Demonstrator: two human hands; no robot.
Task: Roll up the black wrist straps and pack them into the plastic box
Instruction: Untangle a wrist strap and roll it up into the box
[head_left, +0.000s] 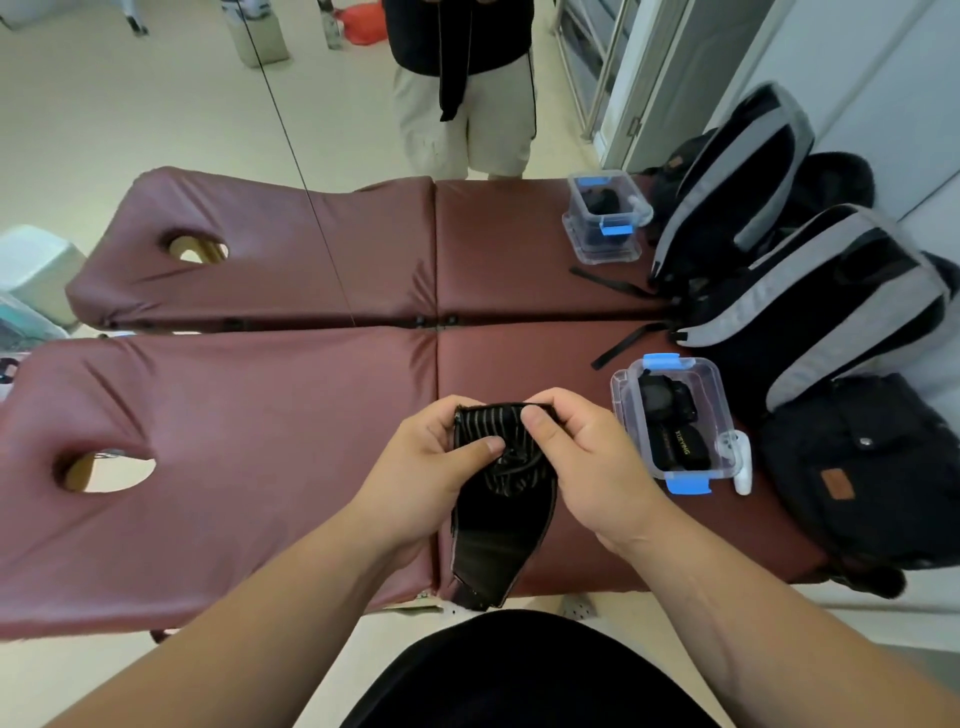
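A black wrist strap (498, 519) with a striped inner face is held above the near maroon table. My left hand (431, 467) grips its upper left part, thumb pressed on the striped fabric. My right hand (576, 452) pinches the top right edge. The strap's top is partly rolled, and its loose tail hangs down past the table's front edge. To the right stands a clear plastic box (675, 421) with blue clips, lid off, holding rolled black straps.
A second clear box (605, 218) sits on the far table (311, 249). Grey and black backpacks (810, 296) crowd the right side, and a black bag (857, 467) lies beside the near box. A person (462, 88) stands beyond the far table. A white clip (740, 462) lies by the box.
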